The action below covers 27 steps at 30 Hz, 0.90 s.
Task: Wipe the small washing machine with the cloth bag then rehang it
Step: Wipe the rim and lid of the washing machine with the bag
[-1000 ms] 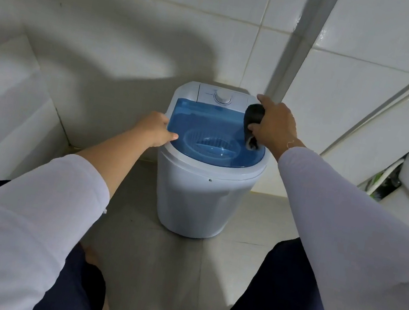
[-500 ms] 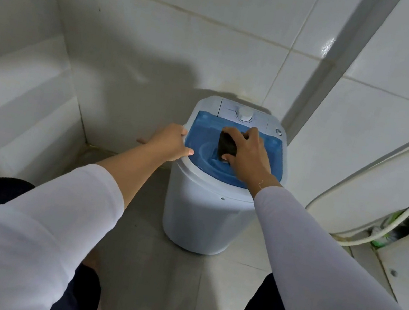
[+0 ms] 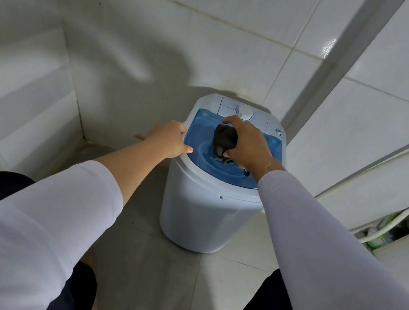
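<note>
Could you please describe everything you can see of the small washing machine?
The small washing machine is a rounded white tub, plastic by the look, standing upright on the tiled floor near the wall. Its translucent blue lid is closed; behind it sits a white panel with a round dial. The left hand holds its left rim, and the right hand holds a dark cloth bag against the lid.

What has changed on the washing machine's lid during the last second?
The right hand, gripping the dark cloth bag, moved from the right edge of the blue lid leftward to its middle, near the dial. The left hand holds the rim of the washing machine as before.
</note>
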Each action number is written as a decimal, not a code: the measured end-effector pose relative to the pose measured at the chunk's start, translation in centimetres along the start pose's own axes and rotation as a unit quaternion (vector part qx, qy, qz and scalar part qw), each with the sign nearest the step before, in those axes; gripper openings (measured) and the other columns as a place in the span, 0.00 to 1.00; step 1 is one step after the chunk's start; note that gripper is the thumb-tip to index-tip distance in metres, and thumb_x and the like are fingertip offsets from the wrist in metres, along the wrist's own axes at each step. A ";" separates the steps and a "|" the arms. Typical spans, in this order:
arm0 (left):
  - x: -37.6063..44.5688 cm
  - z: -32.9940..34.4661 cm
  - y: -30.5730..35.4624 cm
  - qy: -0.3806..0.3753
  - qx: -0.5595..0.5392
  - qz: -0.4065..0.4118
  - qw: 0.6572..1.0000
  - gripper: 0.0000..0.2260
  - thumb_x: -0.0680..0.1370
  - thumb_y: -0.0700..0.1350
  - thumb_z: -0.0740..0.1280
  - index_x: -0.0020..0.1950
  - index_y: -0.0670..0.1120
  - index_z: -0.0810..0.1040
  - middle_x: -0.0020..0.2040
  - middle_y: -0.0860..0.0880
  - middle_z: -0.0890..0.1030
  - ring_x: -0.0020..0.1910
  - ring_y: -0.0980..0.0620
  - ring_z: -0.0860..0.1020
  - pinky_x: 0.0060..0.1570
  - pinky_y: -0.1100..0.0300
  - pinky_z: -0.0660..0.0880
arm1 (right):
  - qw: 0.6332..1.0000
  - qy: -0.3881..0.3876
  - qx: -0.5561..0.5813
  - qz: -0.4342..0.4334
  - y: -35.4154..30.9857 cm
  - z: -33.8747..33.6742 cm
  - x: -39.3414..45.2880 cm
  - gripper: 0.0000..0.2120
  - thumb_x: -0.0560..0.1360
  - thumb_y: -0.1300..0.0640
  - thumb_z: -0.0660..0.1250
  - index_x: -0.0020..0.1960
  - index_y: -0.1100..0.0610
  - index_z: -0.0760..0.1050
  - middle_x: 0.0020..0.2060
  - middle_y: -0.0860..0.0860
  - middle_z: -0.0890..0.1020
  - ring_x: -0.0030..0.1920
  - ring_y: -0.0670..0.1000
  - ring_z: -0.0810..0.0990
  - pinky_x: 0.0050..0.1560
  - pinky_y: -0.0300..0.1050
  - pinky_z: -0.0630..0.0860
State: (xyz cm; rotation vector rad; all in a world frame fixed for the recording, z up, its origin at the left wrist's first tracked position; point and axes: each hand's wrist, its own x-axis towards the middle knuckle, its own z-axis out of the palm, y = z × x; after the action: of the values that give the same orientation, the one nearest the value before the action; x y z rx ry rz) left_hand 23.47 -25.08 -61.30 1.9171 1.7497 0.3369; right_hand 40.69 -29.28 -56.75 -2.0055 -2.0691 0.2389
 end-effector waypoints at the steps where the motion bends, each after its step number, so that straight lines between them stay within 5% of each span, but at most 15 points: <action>1: 0.0 0.0 0.0 -0.002 0.003 -0.002 1.000 0.26 0.73 0.54 0.70 0.68 0.48 0.71 0.66 0.44 0.74 0.65 0.39 0.73 0.66 0.36 0.65 | 1.000 0.018 0.000 -0.003 -0.2 0.4 -0.2 0.30 0.68 0.66 0.70 0.67 0.51 0.67 0.60 0.59 0.75 0.59 0.60 0.75 0.57 0.52 0.73; 8: -0.4 -0.2 0.2 -0.003 0.002 -0.010 1.000 0.24 0.75 0.54 0.69 0.69 0.48 0.70 0.68 0.44 0.72 0.67 0.39 0.70 0.68 0.35 0.62 | 0.998 0.052 0.008 -0.023 1.1 1.3 -0.8 0.20 0.69 0.63 0.72 0.59 0.54 0.75 0.54 0.55 0.82 0.56 0.57 0.78 0.57 0.49 0.75; 21: -1.8 -0.8 1.3 0.006 0.055 -0.023 0.998 0.24 0.76 0.55 0.67 0.69 0.50 0.69 0.68 0.45 0.73 0.67 0.40 0.70 0.67 0.32 0.58 | 0.992 -0.081 -0.065 -0.076 2.1 -0.5 0.0 0.22 0.72 0.64 0.69 0.65 0.50 0.75 0.59 0.56 0.76 0.60 0.58 0.74 0.62 0.47 0.69; 27: -1.5 -0.9 1.3 0.010 0.076 -0.025 0.997 0.25 0.75 0.56 0.67 0.70 0.51 0.68 0.68 0.47 0.73 0.67 0.41 0.71 0.67 0.34 0.61 | 0.973 -0.140 -0.166 -0.081 3.0 -2.5 -0.2 0.21 0.75 0.67 0.62 0.63 0.48 0.75 0.57 0.54 0.74 0.61 0.57 0.72 0.56 0.45 0.69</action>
State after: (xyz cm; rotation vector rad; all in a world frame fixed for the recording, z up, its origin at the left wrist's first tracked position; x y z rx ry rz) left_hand 23.96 -26.43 -59.65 1.9757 1.8808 0.2110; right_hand 44.25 -29.53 -55.21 -2.0666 -2.5839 0.1603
